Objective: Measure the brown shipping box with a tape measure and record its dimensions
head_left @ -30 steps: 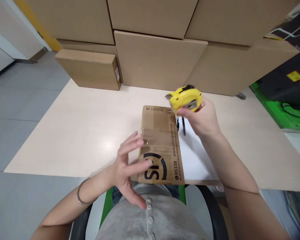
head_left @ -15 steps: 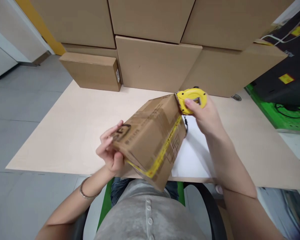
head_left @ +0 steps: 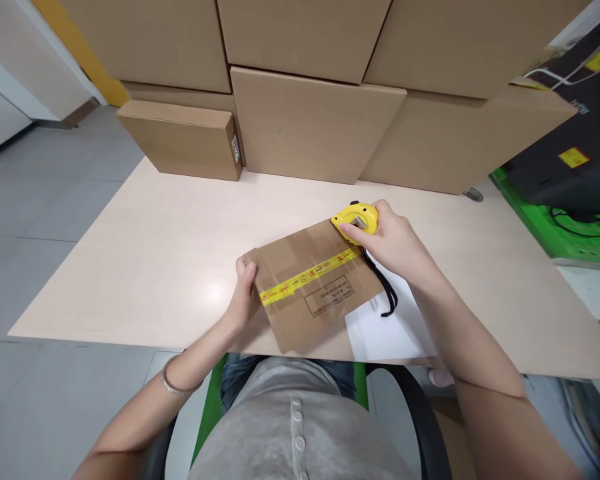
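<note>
A small cardboard box (head_left: 300, 280) with a strip of yellow printed tape (head_left: 315, 272) across its upper face is in front of me. My left hand (head_left: 244, 293) grips its left edge, thumb on top. The fingers underneath are hidden. My right hand (head_left: 387, 240) is closed around a yellow tape measure (head_left: 356, 220), held against the box's far right corner. No blade shows pulled out of it. From the tape measure a black wrist strap (head_left: 384, 287) hangs down beside the box. A white sheet of paper (head_left: 393, 330) lies partly under the box and my right arm.
Large cardboard boxes (head_left: 315, 127) are stacked along the back of the light wooden table (head_left: 130, 267). A flat brown carton (head_left: 195, 147) stands at the back left. Dark equipment (head_left: 555, 160) rests on a green base (head_left: 580, 230) at the right.
The cardboard box has been turned and lowered, its taped face now towards me. My left hand has shifted right; my right hand with the tape measure has moved left and nearer.
</note>
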